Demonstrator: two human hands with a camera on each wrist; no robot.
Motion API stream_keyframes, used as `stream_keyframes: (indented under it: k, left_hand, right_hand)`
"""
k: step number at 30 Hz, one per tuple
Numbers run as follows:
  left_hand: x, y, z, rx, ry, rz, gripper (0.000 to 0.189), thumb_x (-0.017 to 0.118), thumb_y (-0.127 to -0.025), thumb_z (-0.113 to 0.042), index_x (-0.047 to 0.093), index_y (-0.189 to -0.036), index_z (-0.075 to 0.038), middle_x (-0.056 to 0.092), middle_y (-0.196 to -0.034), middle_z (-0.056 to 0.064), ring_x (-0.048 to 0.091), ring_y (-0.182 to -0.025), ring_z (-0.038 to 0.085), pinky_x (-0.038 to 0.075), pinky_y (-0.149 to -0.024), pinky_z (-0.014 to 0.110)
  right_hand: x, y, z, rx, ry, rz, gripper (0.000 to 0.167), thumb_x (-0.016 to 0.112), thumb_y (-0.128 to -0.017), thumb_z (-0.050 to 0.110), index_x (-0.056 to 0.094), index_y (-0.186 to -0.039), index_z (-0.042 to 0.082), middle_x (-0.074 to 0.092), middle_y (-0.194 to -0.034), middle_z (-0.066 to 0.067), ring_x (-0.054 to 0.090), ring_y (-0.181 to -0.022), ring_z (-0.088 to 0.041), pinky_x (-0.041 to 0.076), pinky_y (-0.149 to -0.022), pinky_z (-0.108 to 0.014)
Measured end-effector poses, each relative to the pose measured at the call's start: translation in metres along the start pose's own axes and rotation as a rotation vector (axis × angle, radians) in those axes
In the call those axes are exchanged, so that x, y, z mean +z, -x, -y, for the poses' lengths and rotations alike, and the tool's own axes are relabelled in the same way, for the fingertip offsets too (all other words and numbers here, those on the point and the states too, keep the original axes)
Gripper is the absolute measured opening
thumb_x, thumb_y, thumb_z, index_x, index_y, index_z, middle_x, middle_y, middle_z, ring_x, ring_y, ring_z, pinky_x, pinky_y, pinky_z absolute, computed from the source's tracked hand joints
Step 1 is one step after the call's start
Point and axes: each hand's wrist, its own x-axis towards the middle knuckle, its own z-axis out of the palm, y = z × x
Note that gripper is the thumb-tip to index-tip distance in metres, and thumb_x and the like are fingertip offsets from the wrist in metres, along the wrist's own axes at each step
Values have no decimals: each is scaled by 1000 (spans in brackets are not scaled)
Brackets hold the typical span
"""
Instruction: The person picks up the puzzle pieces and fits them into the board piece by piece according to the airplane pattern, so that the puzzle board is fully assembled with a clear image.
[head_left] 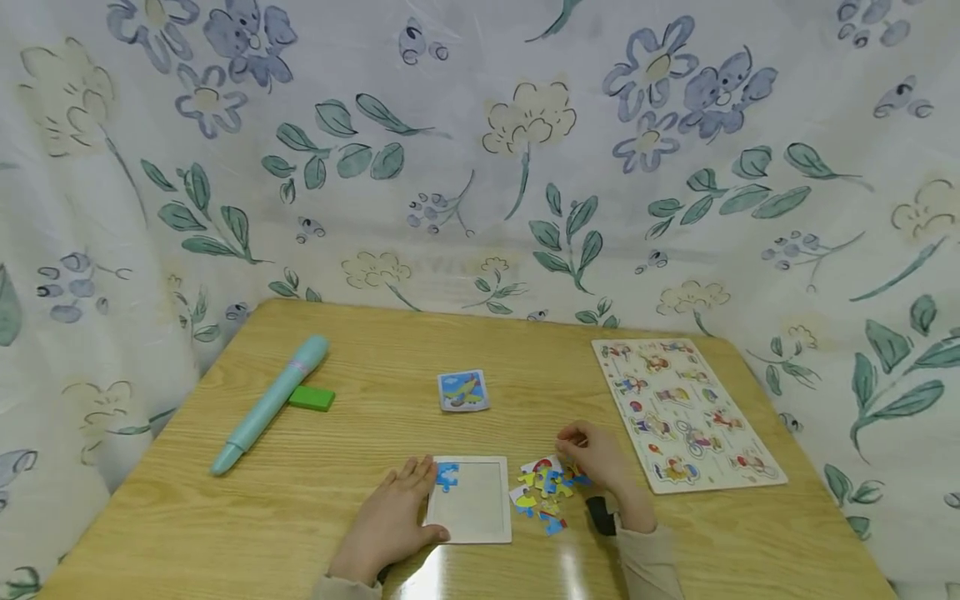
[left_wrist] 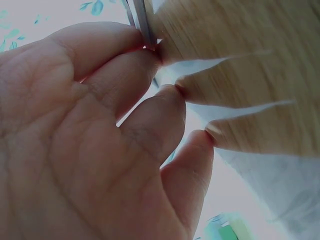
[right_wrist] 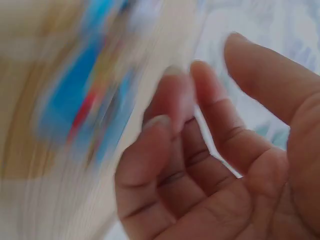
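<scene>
A square puzzle tray [head_left: 472,508] lies near the table's front, with blue joined jigsaw pieces [head_left: 447,476] in its far left corner. My left hand [head_left: 393,521] rests against the tray's left side, fingers extended and thumb at the near edge. In the left wrist view, the fingertips of that hand [left_wrist: 115,115] touch the tabletop beside the tray edge [left_wrist: 141,22]. Loose jigsaw pieces [head_left: 551,483] are heaped right of the tray. Just beyond them hovers my right hand [head_left: 600,462]. Its fingers bend loosely, thumb apart, and the right wrist view shows nothing held in that hand [right_wrist: 200,155].
A small airplane picture card [head_left: 462,391] lies behind the tray. At right is a board of figure pictures [head_left: 686,412]. A teal stick-shaped case [head_left: 273,400] and a green block [head_left: 312,398] lie at left. A flowered curtain [head_left: 465,200] hangs behind the table.
</scene>
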Motion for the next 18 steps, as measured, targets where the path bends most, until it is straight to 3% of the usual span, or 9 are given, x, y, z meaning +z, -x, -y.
stream_keyframes:
  k: [7,14,18]
  left_hand:
    - [-2,0,2,-22,12,9,94,81,-69,-44,45,-141,4,39,-152,20,35,-140,44,28,-114,62]
    - [-1,0,0,-13,12,24,93,80,-71,-45,43,-142,3,38,-152,20,34,-141,43,28,-114,63]
    - [-1,-1,-1,-12,4,26,93,79,-71,-45,44,-142,3,38,-152,20,34,-141,43,28,-114,62]
  right_hand:
    - [-25,5,-23,111,129,2,32,74,-85,16,63,-111,1,65,-107,-15,61,-99,-28,53,-83,-46]
    - [-21,-3,-28,108,216,-16,28,76,-82,13,62,-102,-1,64,-101,-15,58,-88,-25,50,-79,-45]
    - [-19,-3,-27,136,205,-32,26,75,-82,11,59,-99,0,62,-95,-13,55,-81,-22,49,-72,-38]
